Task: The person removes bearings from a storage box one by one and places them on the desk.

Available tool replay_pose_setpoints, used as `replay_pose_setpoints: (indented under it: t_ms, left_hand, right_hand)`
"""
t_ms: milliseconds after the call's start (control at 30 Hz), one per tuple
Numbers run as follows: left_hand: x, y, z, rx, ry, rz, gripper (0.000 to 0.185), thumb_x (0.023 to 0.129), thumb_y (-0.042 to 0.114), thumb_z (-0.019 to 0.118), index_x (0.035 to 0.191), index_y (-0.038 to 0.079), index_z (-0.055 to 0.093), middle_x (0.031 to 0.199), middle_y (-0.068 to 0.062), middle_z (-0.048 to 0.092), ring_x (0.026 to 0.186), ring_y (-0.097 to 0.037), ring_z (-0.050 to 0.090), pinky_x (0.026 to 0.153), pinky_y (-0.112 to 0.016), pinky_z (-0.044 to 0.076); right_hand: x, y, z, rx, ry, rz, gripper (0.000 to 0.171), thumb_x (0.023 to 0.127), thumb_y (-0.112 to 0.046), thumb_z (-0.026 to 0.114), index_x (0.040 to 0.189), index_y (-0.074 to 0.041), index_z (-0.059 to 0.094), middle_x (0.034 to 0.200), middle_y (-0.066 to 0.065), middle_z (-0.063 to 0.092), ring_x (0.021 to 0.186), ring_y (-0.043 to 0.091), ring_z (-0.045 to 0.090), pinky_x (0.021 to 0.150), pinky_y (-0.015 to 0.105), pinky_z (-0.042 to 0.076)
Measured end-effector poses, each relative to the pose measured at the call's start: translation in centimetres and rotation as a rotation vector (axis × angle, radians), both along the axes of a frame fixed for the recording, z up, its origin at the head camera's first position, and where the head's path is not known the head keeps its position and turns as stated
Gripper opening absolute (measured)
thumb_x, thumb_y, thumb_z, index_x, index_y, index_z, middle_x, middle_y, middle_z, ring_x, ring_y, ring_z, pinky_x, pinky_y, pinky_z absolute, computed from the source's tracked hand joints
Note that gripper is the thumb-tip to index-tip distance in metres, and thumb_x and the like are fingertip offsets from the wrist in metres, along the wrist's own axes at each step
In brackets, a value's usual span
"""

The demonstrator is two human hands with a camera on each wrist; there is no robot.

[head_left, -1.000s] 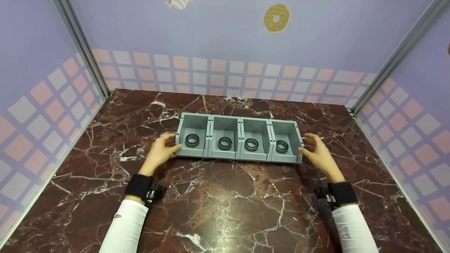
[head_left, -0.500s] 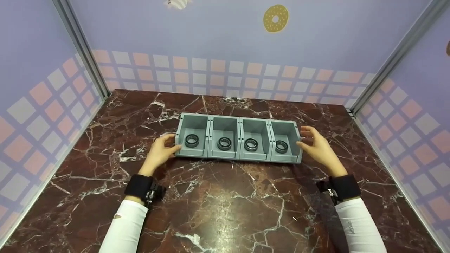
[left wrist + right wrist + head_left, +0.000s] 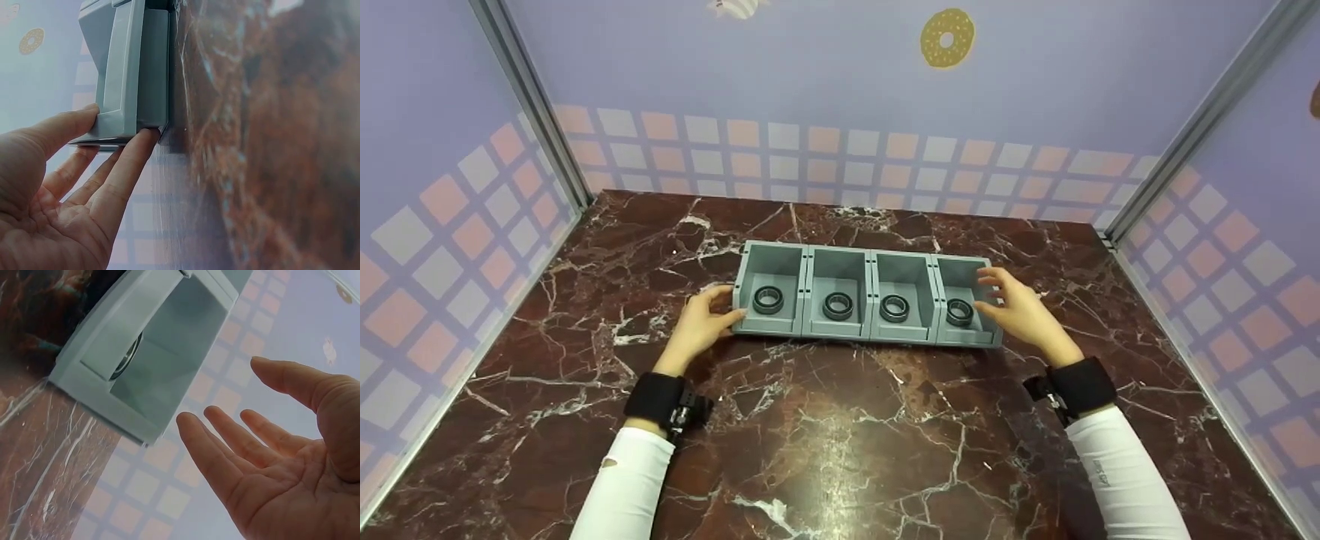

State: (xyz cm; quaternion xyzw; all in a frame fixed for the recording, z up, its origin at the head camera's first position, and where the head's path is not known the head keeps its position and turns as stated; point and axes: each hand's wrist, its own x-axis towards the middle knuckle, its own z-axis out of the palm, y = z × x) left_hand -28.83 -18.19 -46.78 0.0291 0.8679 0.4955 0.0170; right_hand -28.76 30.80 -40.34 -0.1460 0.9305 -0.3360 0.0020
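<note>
A row of joined grey storage bins [image 3: 840,334] sits on the table, a black-rimmed ball bearing lying in each. The leftmost ball bearing [image 3: 780,303] is nearest my left hand [image 3: 699,330], which holds the row's left end. In the left wrist view the thumb [image 3: 79,121] lies on the bin's front rim and the fingers are against its outer side. My right hand [image 3: 1024,311] hovers over the right end, fingers apart and holding nothing, near the rightmost ball bearing [image 3: 950,313]. In the right wrist view this hand is clear of the bin wall [image 3: 129,413].
The dark red marbled table [image 3: 840,435] extends around the bins. Purple panels with a tile pattern [image 3: 825,165] wall off the back and both sides, with metal corner posts [image 3: 1177,127] between them.
My right hand has let go of the row's right end, then moved up and left over the rightmost bin. My left hand stays on the left end; the bins have barely shifted.
</note>
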Motion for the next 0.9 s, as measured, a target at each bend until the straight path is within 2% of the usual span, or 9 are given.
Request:
replay_pose_setpoints:
  t_ms: [100,167,400,700,900]
  left_hand:
    - [0.0,-0.1,0.0,-0.005,0.0,0.0,0.059,0.1,0.015,0.067,0.151,-0.004,0.044,0.15,-0.032,0.051,0.094,-0.032,0.073,0.072,-0.026,0.061]
    - [0.0,-0.1,-0.1,-0.005,0.002,-0.003,0.059,0.1,0.016,0.067,0.151,-0.004,0.044,0.15,-0.032,0.051,0.095,-0.031,0.072,0.072,-0.026,0.06]
    - [-0.1,0.0,-0.1,0.012,0.012,-0.008,0.058,0.1,0.014,0.066,0.151,-0.005,0.044,0.15,-0.033,0.05,0.105,-0.038,0.07,0.069,-0.022,0.059]
    - [0.0,-0.2,-0.1,0.011,-0.007,-0.02,0.06,0.101,0.016,0.065,0.153,-0.003,0.042,0.155,-0.031,0.046,0.106,-0.038,0.07,0.072,-0.025,0.06]
    - [0.0,-0.1,-0.1,0.02,-0.013,-0.018,0.06,0.101,0.016,0.065,0.153,-0.003,0.041,0.154,-0.031,0.046,0.116,-0.042,0.067,0.073,-0.024,0.06]
  right_hand:
    - [-0.3,-0.5,-0.2,0.018,-0.029,0.018,0.055,0.1,-0.005,0.062,0.149,0.006,0.04,0.148,0.037,0.048,0.132,0.058,0.051,0.111,0.065,0.046]
    - [-0.5,-0.7,-0.3,0.044,-0.044,0.023,0.055,0.101,-0.007,0.062,0.149,0.005,0.04,0.149,0.036,0.048,0.133,0.058,0.051,0.11,0.065,0.046]
    - [-1.4,-1.5,-1.0,0.149,-0.035,0.06,0.052,0.099,-0.007,0.064,0.145,0.01,0.046,0.146,0.036,0.051,0.128,0.057,0.055,0.108,0.064,0.048]
    - [-2.5,-2.2,-2.0,0.262,0.003,0.089,0.046,0.098,-0.007,0.064,0.139,0.013,0.053,0.139,0.035,0.058,0.119,0.055,0.061,0.102,0.062,0.051]
    - [-3.2,-2.4,-2.4,0.321,-0.001,0.093,0.045,0.097,-0.004,0.063,0.137,0.014,0.054,0.136,0.036,0.059,0.124,0.052,0.059,0.106,0.061,0.05]
